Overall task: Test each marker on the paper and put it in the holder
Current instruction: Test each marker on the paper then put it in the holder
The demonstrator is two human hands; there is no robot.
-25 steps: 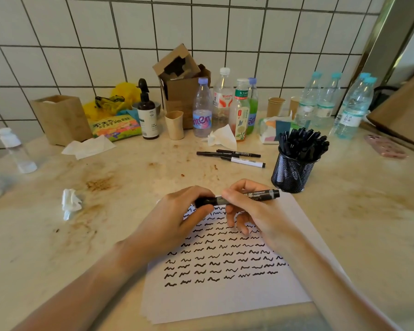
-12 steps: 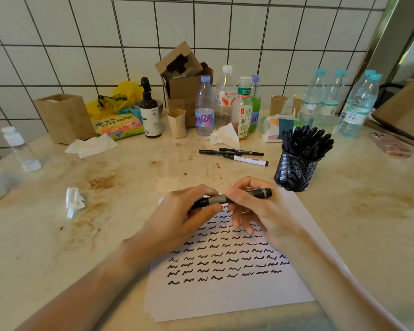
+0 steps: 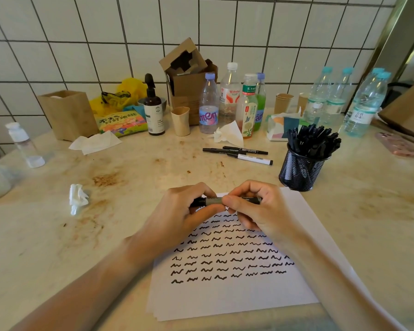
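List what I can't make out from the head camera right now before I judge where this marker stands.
- Marker: both ends are covered by the left hand and right hand, so capped or uncapped cannot be told.
- Paper: its top rows of squiggles are hidden under the hands.
- Holder: the markers inside overlap too much to count.
- Three loose pens: print too small to read.

paper (image 3: pixel 225 297): white, rows of black squiggles
holder (image 3: pixel 299 172): black mesh (markers (image 3: pixel 313 139) inside black too)
wall tiles (image 3: pixel 81 32): white, dark grout
bottle caps (image 3: pixel 382 74): light blue
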